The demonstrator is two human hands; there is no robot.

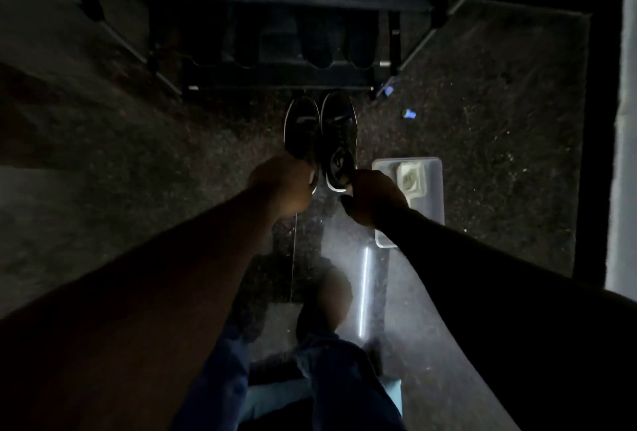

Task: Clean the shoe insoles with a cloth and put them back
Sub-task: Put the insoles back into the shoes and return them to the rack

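Carpet; shoes heel-first in hands

Two dark white-soled shoes side by side.

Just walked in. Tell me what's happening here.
A person's left hand grips the left shoe by its heel and the right hand grips the right shoe, toes pointing at a dark shoe rack. A clear tray with a pale object sits on the carpet beside the right hand. Too dim to see insoles or cloth.
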